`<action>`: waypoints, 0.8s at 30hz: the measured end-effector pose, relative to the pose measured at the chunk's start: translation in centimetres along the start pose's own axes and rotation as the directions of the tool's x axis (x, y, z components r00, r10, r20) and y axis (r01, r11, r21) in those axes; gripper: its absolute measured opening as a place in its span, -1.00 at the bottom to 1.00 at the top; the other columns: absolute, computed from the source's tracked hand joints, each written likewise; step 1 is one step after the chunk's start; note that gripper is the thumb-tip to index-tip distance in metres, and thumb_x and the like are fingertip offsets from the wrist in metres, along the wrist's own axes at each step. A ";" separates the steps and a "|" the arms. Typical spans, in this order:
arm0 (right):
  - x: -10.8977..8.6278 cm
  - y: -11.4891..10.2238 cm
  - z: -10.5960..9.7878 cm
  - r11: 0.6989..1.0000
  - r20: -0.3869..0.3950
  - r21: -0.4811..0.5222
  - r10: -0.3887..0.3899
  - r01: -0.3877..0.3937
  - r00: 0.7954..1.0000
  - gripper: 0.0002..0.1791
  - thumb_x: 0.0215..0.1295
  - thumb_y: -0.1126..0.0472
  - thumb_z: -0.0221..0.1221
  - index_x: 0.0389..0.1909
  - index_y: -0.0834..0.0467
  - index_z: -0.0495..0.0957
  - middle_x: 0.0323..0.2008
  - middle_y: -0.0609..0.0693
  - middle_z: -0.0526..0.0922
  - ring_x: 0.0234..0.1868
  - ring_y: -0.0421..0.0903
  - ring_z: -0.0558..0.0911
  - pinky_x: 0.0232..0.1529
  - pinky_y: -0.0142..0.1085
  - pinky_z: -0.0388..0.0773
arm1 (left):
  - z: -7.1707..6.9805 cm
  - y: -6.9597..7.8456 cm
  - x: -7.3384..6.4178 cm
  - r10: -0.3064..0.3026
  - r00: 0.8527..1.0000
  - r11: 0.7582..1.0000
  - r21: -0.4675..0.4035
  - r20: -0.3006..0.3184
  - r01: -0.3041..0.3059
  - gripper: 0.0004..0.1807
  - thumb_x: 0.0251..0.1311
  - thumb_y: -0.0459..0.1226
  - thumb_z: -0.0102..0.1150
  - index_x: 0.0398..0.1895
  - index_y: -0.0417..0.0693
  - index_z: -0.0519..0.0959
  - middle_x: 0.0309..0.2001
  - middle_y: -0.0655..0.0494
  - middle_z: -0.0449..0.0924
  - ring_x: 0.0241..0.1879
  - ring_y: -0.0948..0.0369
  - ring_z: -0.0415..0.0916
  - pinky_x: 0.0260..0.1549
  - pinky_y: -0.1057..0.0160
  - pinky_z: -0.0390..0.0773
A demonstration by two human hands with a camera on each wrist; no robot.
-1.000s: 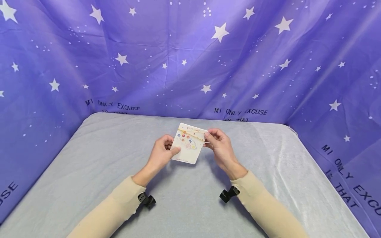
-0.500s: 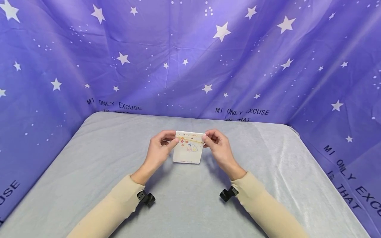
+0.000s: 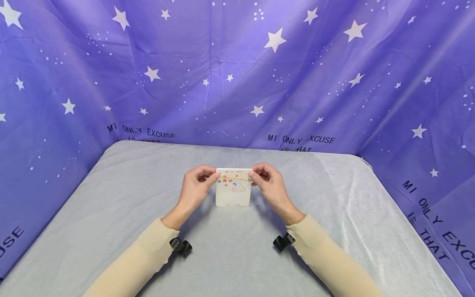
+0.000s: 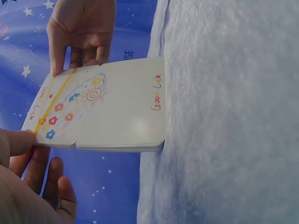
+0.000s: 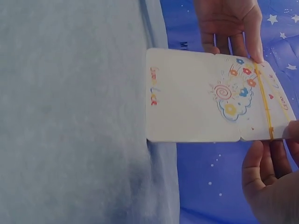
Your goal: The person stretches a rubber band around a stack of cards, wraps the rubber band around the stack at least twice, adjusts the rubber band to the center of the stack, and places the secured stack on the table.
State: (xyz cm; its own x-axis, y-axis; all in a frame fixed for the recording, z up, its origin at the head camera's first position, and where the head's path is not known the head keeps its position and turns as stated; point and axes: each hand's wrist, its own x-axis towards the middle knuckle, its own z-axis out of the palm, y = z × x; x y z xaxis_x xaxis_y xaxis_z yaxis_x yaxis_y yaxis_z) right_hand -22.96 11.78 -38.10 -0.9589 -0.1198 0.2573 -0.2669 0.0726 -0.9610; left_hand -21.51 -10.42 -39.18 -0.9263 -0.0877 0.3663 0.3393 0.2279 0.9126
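White pad [image 3: 232, 199] ×1, just below centre of head frame; yellow band [image 4: 56, 101] ×1 across it. Hands ×2: left hand [image 3: 195, 185] pinches upper-left edge, right hand [image 3: 272, 184] upper-right, thumbs in front.

And I'm seated at what looks like a small filming booth! Purple-blue curtain [image 3: 237, 53] straight ahead, wrapping round both flanks, scattered with white stars [image 3: 275, 40], and there's black lettering [image 3: 292, 140] along its lower reaches: "MI ONLY EXCUSE IS THAT"! In front of me spreads a table [image 3: 230, 268] dressed in pale grey, plush-looking cloth, and yes, black cameras [image 3: 184, 248] sit at both my cuffs [image 3: 165, 233], pure recording gear! Home, office or lab beyond this fabric? I can't tell!
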 end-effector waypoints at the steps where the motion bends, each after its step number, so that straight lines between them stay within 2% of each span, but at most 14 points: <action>1: 0.0 0.0 0.0 1.000 0.004 -0.011 -0.002 0.002 1.000 -0.84 0.26 0.35 0.20 -0.25 0.40 0.51 -0.35 0.22 0.58 -0.38 0.02 0.54 -0.29 -0.19 0.60 | -0.1 -0.1 0.0 -0.005 1.000 1.000 0.008 0.001 0.005 -0.92 0.08 -0.33 0.35 -0.36 -0.15 0.69 -0.43 0.05 0.67 -0.43 0.22 0.53 -0.45 0.36 0.44; 4: 0.0 0.1 -0.1 0.999 0.027 -0.043 0.011 -0.009 1.000 -0.86 0.26 0.36 0.19 -0.27 0.39 0.52 -0.34 0.21 0.58 -0.37 0.04 0.56 -0.27 -0.13 0.61 | -0.3 -0.3 0.2 -0.022 1.000 0.999 0.032 0.013 0.022 -0.92 0.07 -0.32 0.36 -0.36 -0.15 0.70 -0.41 0.06 0.69 -0.43 0.21 0.54 -0.45 0.35 0.45; 8: 0.3 0.5 -0.3 0.996 0.079 -0.077 0.055 -0.049 0.995 -0.87 0.28 0.36 0.16 -0.27 0.39 0.53 -0.30 0.22 0.61 -0.33 0.04 0.58 -0.25 -0.10 0.61 | -0.8 -0.3 0.4 -0.075 0.995 0.994 0.081 0.060 0.070 -0.91 0.07 -0.31 0.36 -0.36 -0.14 0.71 -0.39 0.05 0.70 -0.42 0.21 0.55 -0.47 0.34 0.45; 13: 0.6 0.6 -0.5 0.996 0.131 -0.073 0.069 -0.060 0.989 -0.83 0.28 0.33 0.17 -0.22 0.39 0.52 -0.28 0.21 0.61 -0.32 0.02 0.60 -0.25 -0.10 0.62 | -1.2 -0.1 0.6 -0.119 0.987 0.986 0.130 0.105 0.105 -0.91 0.08 -0.29 0.35 -0.36 -0.12 0.71 -0.38 0.06 0.70 -0.42 0.19 0.55 -0.54 0.32 0.44; 17: 0.6 0.5 -0.7 0.998 0.124 -0.055 0.014 -0.007 0.992 -0.80 0.29 0.32 0.17 -0.16 0.38 0.50 -0.29 0.21 0.58 -0.32 0.04 0.60 -0.26 -0.10 0.62 | -1.1 0.1 0.6 -0.086 0.990 0.992 0.105 0.114 0.074 -0.89 0.11 -0.28 0.34 -0.32 -0.13 0.70 -0.38 0.05 0.70 -0.42 0.18 0.56 -0.50 0.31 0.46; 20: 0.4 0.6 -0.6 0.997 0.099 -0.055 -0.042 0.047 0.994 -0.80 0.32 0.31 0.15 -0.17 0.39 0.51 -0.30 0.25 0.60 -0.34 0.09 0.60 -0.28 -0.09 0.62 | -0.9 0.1 0.4 -0.030 0.994 0.997 0.075 0.104 0.022 -0.89 0.14 -0.29 0.31 -0.31 -0.15 0.69 -0.39 0.04 0.69 -0.43 0.17 0.55 -0.46 0.32 0.47; 24: 0.4 0.8 -0.5 0.995 0.089 -0.066 -0.065 0.071 0.994 -0.82 0.32 0.32 0.15 -0.22 0.41 0.52 -0.31 0.28 0.62 -0.36 0.12 0.60 -0.31 -0.14 0.62 | -0.8 0.0 0.3 0.010 0.997 0.995 0.095 0.079 -0.017 -0.91 0.14 -0.29 0.32 -0.37 -0.14 0.69 -0.42 0.06 0.67 -0.45 0.19 0.52 -0.46 0.34 0.47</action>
State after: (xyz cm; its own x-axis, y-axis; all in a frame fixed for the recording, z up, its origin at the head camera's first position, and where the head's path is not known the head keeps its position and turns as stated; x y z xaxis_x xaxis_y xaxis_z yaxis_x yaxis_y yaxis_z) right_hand -23.60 12.29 -38.77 -0.9272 -0.2119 0.3088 -0.3398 0.1293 -0.9316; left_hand -21.64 -11.21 -38.98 -0.9330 -0.0088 0.3599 0.3383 0.3205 0.8848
